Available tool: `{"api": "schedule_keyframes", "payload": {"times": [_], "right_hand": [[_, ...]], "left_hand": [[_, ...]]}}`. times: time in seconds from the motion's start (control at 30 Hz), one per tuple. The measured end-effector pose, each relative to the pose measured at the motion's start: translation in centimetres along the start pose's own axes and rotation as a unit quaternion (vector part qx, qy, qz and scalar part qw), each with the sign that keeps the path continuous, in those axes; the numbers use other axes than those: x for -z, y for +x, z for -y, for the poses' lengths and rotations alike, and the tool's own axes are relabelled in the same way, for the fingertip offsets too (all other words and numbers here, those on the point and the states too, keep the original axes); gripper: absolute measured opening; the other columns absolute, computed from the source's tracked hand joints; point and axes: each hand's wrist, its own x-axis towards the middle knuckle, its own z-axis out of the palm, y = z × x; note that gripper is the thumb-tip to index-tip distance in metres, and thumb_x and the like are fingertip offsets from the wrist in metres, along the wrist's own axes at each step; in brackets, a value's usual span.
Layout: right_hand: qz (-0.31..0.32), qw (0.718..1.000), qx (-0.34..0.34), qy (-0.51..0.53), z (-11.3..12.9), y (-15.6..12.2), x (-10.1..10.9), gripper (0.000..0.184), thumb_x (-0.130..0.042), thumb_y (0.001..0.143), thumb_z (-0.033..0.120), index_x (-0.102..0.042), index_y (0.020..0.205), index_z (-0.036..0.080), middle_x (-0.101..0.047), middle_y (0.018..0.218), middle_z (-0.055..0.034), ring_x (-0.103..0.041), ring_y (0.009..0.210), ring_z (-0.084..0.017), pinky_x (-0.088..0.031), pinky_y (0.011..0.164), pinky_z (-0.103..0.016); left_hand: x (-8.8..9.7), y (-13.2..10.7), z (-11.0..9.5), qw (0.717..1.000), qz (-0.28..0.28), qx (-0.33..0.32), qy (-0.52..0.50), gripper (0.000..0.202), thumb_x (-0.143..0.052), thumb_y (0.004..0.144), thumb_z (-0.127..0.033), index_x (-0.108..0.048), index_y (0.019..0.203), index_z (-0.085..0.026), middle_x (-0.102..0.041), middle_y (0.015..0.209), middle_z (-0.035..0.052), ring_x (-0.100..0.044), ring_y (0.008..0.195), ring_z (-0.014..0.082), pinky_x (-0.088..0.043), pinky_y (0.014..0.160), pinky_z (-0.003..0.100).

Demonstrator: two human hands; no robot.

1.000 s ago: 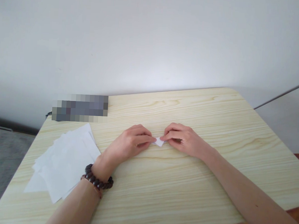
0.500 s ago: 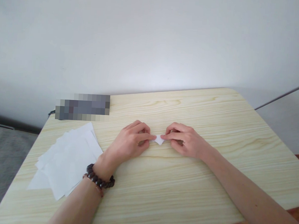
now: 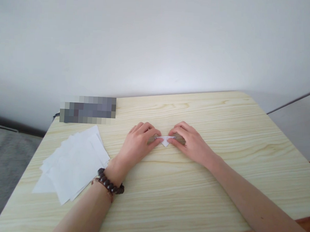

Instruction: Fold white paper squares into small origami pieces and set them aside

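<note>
A small piece of folded white paper (image 3: 165, 140) lies between my hands at the middle of the table, its lower corner pointing toward me. My left hand (image 3: 140, 139), with a dark bead bracelet (image 3: 109, 184) at the wrist, pinches the paper's left end between thumb and fingers. From the other side, my right hand (image 3: 190, 142) pinches the right end in the same way. Both thumbs rest at the near side of the paper, and the fingers curl over the far side. The fingertips hide part of both ends.
A loose, fanned stack of white paper sheets (image 3: 74, 163) lies on the left of the light wood-grain table (image 3: 218, 195). Behind it sits a dark, pixelated object (image 3: 90, 111). A pale wall (image 3: 158, 43) rises along the table's back edge.
My fingers have shifted their hold: the thumbs now show along the paper's near side where the index fingers pressed before. More of the folded paper's upper edge is visible.
</note>
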Motion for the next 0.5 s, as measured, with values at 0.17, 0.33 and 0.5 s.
{"api": "schedule_keyframes", "payload": {"times": [0.17, 0.33, 0.5], "right_hand": [[-0.025, 0.999, -0.014, 0.023, -0.06, 0.1, -0.31, 0.008, -0.059, 0.091, 0.027, -0.061, 0.092, 0.02, -0.059, 0.094, -0.0054, -0.059, 0.085, -0.018, -0.047, 0.076, -0.031], [-0.03, 0.999, -0.016, 0.036, -0.01, 0.11, -0.3, 0.008, -0.058, 0.091, 0.028, -0.057, 0.091, 0.02, -0.06, 0.092, -0.0043, -0.057, 0.078, -0.015, -0.045, 0.069, -0.028], [-0.021, 0.999, 0.002, 0.037, 0.36, 0.07, -0.1, 0.012, -0.055, 0.092, 0.029, -0.058, 0.097, 0.019, -0.063, 0.084, -0.0029, -0.055, 0.07, -0.014, -0.042, 0.066, -0.027]], "left_hand": [[-0.13, -0.03, -0.15, 0.999, -0.032, -0.008, 0.034, 0.029, -0.06, 0.088, -0.04, -0.07, 0.11, -0.024, -0.065, 0.114, 0.0068, -0.054, 0.087, 0.0205, -0.048, 0.081, 0.037], [-0.29, 0.21, 0.08, 0.998, -0.028, 0.006, -0.049, 0.016, -0.066, 0.085, -0.031, -0.073, 0.097, -0.023, -0.07, 0.108, 0.005, -0.058, 0.093, 0.0209, -0.047, 0.084, 0.037], [0.1, 0.49, -0.13, 0.988, -0.01, 0.071, -0.136, 0.012, -0.064, 0.085, -0.032, -0.071, 0.088, -0.023, -0.073, 0.083, 0.0008, -0.062, 0.079, 0.0173, -0.046, 0.079, 0.034]]}}
